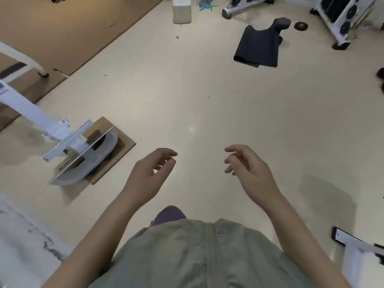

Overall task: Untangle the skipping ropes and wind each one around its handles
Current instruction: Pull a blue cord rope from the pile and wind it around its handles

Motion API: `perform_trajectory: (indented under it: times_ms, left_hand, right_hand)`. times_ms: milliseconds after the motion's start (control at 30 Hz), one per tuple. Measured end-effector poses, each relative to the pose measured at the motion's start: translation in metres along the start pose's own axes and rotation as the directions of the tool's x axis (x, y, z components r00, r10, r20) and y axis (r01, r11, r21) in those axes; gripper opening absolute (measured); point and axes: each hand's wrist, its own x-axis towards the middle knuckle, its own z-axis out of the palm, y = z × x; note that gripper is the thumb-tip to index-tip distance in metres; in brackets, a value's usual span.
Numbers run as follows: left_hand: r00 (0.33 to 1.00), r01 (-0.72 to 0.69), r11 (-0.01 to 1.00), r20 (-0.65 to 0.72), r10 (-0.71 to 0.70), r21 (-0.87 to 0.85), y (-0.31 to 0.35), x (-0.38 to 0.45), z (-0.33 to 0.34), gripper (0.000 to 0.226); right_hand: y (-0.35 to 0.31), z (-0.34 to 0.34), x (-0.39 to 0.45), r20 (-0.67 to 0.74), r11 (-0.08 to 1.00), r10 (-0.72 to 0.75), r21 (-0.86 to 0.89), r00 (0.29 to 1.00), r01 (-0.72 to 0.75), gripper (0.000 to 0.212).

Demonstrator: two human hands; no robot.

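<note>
Beyond the white block [182,9] at the far edge of the floor [197,100] lies a blue-green tangle [205,3], perhaps our skipping ropes; too small to tell. Ropes should be light and limp, best gripped by the handles. Our left hand [149,175] and right hand [249,171] hang loosely curled, empty.

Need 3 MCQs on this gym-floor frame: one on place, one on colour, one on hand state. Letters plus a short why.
1. Where does the blue-green tangle lie?
A. far floor, top centre
B. between the hands
C. on the dark mat

2. What colour is the folded mat?
A. red
B. dark grey to black
C. yellow

3. What are the left hand and right hand doing?
A. both grip handles
B. one holds a rope
C. both are loosely curled and empty

Key: 1 A, the tangle sits near the top edge beside a pale block. 2 B, the mat reads near-black on the cream floor. 3 C, nothing is in either hand.
</note>
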Motion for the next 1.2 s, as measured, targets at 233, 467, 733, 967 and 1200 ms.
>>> perform_trajectory:
  times_ms: [233, 467, 733, 967, 1200]
  left_hand:
    - [0.991, 0.133, 0.991, -0.012, -0.133, -0.001, -0.044, 0.068, -0.015, 0.022]
    - [0.967, 0.252, 0.966, -0.033, -0.254, -0.066, -0.082, 0.227, -0.073, 0.017]
    - [0.983, 0.135, 0.990, 0.117, -0.138, 0.035, -0.047, 0.458, -0.143, 0.016]
    - [0.992, 0.060, 0.998, 0.111, -0.056, -0.034, -0.020, 0.677, -0.171, 0.017]
    - [0.974, 0.179, 0.983, 0.150, -0.171, -0.038, 0.000, 0.881, -0.223, 0.017]
  right_hand:
    - [0.003, 0.020, 0.109, 0.103, 0.995, 0.103, -0.027, 0.989, -0.101, 0.020]
    - [-0.043, 0.058, 0.304, 0.168, 0.985, 0.140, -0.124, 0.976, -0.120, 0.019]
    - [-0.086, 0.057, 0.476, 0.086, 0.971, 0.223, -0.110, 0.971, -0.213, 0.019]
    - [-0.070, 0.052, 0.639, 0.017, 0.946, 0.323, -0.041, 0.946, -0.322, 0.020]
    - [-0.106, 0.055, 0.878, 0.093, 0.938, 0.346, 0.001, 0.934, -0.347, 0.022]
